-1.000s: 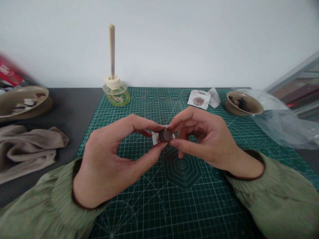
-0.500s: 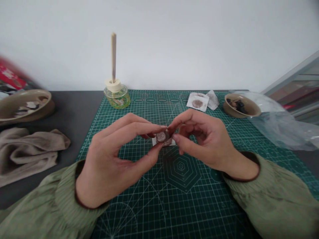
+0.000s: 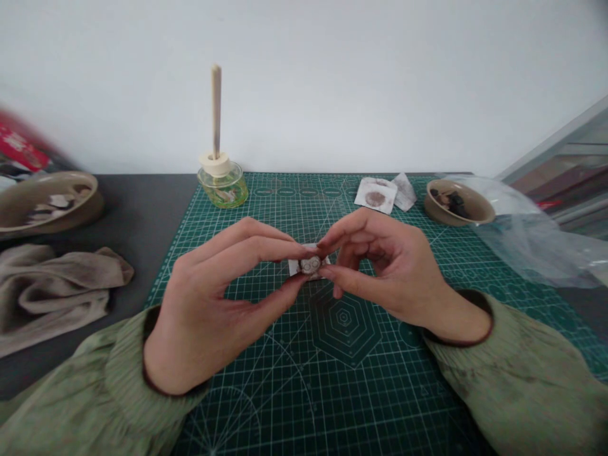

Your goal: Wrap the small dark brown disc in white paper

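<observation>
The left hand (image 3: pixel 216 297) and right hand (image 3: pixel 387 266) pinch a small patterned disc (image 3: pixel 310 265) by its rim, over a white paper square (image 3: pixel 295 269) near the middle of the green cutting mat (image 3: pixel 361 386); it looks stiff, slippery and best held at the edge

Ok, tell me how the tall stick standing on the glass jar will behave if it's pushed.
The slender stick stands tall above a narrow cream collar, so it would probably tip easily at a push. The squat glass jar looks low and wide, so it likely stays steadier, though glass could chip if knocked.
</observation>
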Available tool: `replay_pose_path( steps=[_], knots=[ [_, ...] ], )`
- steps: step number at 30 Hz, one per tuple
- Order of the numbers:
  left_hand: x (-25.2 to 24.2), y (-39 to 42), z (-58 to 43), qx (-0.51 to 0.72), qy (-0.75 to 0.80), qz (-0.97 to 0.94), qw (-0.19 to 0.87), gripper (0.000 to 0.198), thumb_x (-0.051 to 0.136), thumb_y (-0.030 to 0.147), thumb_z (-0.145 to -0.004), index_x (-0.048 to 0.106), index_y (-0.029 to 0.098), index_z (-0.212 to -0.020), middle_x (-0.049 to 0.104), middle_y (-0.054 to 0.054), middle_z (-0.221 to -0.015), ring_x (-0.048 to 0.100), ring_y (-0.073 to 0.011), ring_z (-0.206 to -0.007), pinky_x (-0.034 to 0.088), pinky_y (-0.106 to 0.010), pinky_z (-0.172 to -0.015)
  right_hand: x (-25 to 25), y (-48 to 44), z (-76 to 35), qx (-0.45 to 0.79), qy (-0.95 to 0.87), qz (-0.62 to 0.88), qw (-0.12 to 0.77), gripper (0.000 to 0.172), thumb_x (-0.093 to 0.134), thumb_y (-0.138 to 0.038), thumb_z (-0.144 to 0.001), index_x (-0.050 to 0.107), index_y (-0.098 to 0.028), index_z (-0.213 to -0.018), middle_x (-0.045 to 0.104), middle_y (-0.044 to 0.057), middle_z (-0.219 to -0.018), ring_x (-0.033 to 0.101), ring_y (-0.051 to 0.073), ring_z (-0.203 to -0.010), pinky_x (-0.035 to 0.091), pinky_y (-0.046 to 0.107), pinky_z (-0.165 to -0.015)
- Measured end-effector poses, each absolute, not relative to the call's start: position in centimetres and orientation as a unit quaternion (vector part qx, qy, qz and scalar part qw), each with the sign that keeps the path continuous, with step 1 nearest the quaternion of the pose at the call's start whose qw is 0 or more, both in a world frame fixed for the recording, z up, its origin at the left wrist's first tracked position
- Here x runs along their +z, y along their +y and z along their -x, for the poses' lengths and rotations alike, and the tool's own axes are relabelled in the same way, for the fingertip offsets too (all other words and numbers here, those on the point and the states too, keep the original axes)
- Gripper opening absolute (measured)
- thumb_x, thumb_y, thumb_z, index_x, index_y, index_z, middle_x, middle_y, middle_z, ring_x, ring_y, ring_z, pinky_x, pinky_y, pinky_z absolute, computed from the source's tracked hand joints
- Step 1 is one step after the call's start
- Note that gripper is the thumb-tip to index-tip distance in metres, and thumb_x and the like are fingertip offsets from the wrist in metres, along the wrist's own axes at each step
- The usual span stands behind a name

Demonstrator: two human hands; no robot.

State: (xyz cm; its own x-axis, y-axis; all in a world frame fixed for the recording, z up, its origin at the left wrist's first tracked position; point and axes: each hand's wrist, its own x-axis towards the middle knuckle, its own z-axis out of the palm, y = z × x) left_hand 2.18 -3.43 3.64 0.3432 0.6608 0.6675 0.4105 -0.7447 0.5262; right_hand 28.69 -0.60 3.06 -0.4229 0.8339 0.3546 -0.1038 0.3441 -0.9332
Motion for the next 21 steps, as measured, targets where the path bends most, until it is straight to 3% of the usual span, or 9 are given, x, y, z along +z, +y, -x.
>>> replay_pose_path(
  steps=[5,7,15,18,21],
  knots=[
    [3.48,-3.43,-2.18,0.478,0.329,-0.800,0.153,0.026,0.087,0.010,-0.115,0.085,0.033,-0.127,0.093,-0.001,-0.121,0.091,-0.0238,-0.108,0.078,-0.042,-0.096,3.21,-0.69,-28.77,0.413,-0.721,0.287,0.477,0.011,0.094,-0.022,-0.111,0.088,-0.022,-0.119,0.094,0.005,-0.107,0.079,0.014,-0.067,0.062,0.026,-0.056],
    [3.40,-3.40,-2.19,0.477,0.327,-0.800,0.158,0.026,0.087,0.010,-0.115,0.084,0.033,-0.127,0.093,-0.001,-0.122,0.091,-0.0231,-0.110,0.077,-0.041,-0.098,3.33,-0.74,-28.69,0.394,-0.730,0.289,0.477,0.007,0.089,-0.021,-0.112,0.087,-0.022,-0.119,0.094,0.006,-0.107,0.077,0.014,-0.066,0.062,0.027,-0.056],
    [3.57,-3.22,-2.20,0.474,0.327,-0.805,0.143,0.025,0.087,0.010,-0.115,0.086,0.032,-0.128,0.093,-0.002,-0.121,0.091,-0.0229,-0.108,0.078,-0.040,-0.096,3.63,-0.85,-28.39,0.382,-0.729,0.302,0.481,0.023,0.107,-0.017,-0.095,0.090,-0.024,-0.109,0.094,0.002,-0.106,0.073,0.011,-0.064,0.052,0.023,-0.049],
    [3.71,-3.25,-2.00,0.465,0.332,-0.813,0.116,0.024,0.087,0.012,-0.116,0.090,0.033,-0.129,0.092,-0.003,-0.121,0.091,-0.0233,-0.103,0.080,-0.039,-0.092,3.49,-0.71,-28.44,0.418,-0.720,0.309,0.461,0.023,0.108,-0.022,-0.099,0.091,-0.023,-0.114,0.094,0.004,-0.104,0.079,0.014,-0.068,0.057,0.024,-0.054],
    [3.62,-3.35,-1.79,0.452,0.324,-0.825,0.105,0.029,0.088,0.012,-0.115,0.092,0.035,-0.132,0.091,-0.004,-0.125,0.091,-0.0239,-0.105,0.080,-0.039,-0.093,3.40,-0.56,-28.40,0.493,-0.696,0.296,0.430,0.035,0.114,-0.026,-0.097,0.090,-0.021,-0.122,0.094,0.003,-0.101,0.085,0.016,-0.071,0.062,0.023,-0.058]
  ],
)
